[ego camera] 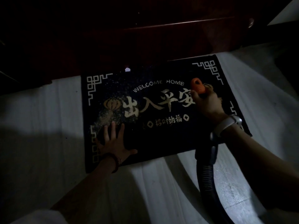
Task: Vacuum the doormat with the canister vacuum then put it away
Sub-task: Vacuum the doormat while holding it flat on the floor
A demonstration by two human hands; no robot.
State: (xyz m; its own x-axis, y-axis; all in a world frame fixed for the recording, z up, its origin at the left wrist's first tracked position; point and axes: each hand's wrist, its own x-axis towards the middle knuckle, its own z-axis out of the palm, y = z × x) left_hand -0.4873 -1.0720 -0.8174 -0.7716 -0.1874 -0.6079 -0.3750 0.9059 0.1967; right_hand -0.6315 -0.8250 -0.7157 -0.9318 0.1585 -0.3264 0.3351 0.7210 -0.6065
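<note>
While the left hand [113,141] lies flat and spread on the doormat's [161,139] near-left corner, pinning it beside a pale dust patch [106,118], the right hand [208,104] grips the orange vacuum nozzle [198,87] at the right; vacuuming is underway, and the nozzle probably needs sweeping leftward to the dust.

Two bare arms reach forward and down

Left hand [113,141] lies flat, fingers spread, palm down; right hand [207,102] is curled in a closed grip, wrist bent, forearm angled inward.
</note>
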